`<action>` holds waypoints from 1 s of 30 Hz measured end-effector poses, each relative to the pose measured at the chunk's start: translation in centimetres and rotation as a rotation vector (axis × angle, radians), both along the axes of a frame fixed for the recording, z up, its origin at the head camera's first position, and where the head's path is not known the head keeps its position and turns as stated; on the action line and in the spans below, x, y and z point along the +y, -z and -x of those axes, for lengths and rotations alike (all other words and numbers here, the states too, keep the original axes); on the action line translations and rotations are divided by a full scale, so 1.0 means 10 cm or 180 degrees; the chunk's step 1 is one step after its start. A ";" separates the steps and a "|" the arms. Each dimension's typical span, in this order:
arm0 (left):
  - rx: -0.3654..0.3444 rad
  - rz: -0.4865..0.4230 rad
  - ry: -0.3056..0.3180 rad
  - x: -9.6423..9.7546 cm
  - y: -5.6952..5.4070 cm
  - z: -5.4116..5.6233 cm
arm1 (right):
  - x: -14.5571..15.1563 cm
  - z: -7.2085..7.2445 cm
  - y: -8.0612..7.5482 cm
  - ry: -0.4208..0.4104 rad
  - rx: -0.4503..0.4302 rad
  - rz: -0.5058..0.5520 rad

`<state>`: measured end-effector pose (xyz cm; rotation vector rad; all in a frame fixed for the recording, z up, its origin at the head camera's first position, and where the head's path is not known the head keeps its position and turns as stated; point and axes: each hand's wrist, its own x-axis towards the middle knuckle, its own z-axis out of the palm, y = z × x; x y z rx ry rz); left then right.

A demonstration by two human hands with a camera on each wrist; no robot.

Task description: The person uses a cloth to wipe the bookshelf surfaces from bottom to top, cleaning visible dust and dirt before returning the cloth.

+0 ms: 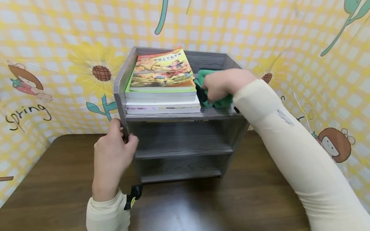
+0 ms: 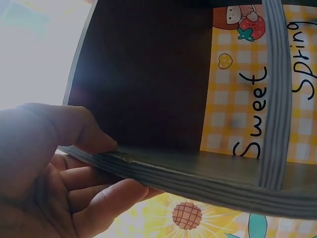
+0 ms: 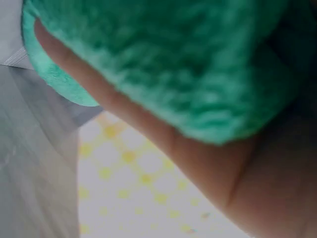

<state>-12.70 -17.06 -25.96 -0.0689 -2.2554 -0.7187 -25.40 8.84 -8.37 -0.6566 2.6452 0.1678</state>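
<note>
A small grey wood-grain shelf (image 1: 185,154) stands on a brown table. My left hand (image 1: 111,157) grips the front edge of its left side panel; in the left wrist view the thumb lies on the inner face of the panel (image 2: 208,184) and the fingers are on the outer face. On the top level, right of a stack of books (image 1: 163,73), my right hand (image 1: 222,84) holds a bunched green cloth (image 1: 222,103) down by the top board. Close up in the right wrist view, the fluffy cloth (image 3: 163,64) covers much of the hand.
Two lower compartments of the shelf (image 1: 185,136) open toward me. Behind and at the sides hangs a yellow checked curtain (image 1: 202,22) with flowers and cartoon figures. The brown tabletop (image 1: 66,183) extends around the shelf.
</note>
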 end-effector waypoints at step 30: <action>0.0020 -0.0056 0.0104 -0.06 0.02 0.01 | 0.20 0.09 -0.01 0.0215 -0.0009 0.0119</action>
